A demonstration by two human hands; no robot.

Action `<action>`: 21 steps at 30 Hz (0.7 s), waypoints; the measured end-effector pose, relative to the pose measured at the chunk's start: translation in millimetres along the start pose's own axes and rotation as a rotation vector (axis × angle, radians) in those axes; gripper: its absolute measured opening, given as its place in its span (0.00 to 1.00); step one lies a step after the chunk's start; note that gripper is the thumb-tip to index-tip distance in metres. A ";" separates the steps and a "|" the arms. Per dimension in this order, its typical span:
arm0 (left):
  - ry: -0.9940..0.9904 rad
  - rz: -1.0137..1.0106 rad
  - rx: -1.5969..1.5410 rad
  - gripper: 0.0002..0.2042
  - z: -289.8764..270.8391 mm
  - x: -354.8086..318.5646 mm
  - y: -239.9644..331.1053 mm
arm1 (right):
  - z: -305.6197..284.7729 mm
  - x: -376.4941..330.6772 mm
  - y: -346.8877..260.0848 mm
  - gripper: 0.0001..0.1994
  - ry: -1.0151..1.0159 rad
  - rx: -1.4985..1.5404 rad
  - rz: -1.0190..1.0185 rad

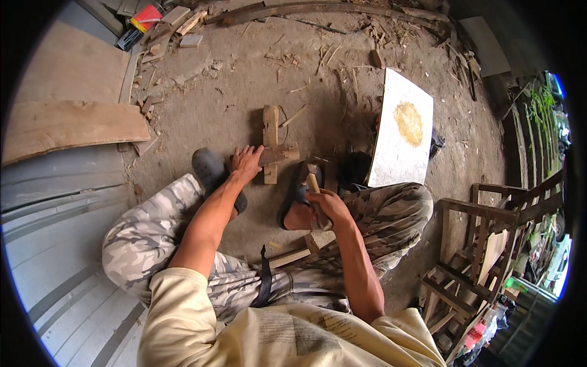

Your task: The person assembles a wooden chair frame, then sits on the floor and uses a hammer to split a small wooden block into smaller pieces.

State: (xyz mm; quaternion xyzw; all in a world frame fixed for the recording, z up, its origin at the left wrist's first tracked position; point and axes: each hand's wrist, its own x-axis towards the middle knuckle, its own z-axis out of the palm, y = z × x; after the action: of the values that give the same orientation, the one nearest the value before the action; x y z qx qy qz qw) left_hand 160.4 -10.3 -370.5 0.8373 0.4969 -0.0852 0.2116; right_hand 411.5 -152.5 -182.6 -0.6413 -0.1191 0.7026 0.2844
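Observation:
Two short wooden pieces lie crossed on the dirt floor between my feet. My left hand presses flat on the left end of the horizontal piece, fingers spread. My right hand is closed around a wooden handle whose pale end sticks up above my fist; its lower end meets a wooden block, so it looks like a mallet. I squat in camouflage trousers and dark clogs.
A white board with a yellow stain leans to the right. A wooden chair frame stands at the far right. A broad plank lies at left over grey sheeting. Wood scraps litter the far floor.

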 end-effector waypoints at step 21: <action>0.084 -0.296 -0.589 0.15 -68.0 -11.4 -24.1 | 50.1 116.2 -72.1 0.17 -0.376 -0.377 0.255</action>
State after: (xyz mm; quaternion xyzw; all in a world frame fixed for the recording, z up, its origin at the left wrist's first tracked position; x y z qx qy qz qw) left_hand 129.3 20.6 -312.0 0.6614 0.6248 0.0669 0.4094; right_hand 378.9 -20.0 -233.6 -0.5510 -0.2165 0.8048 0.0426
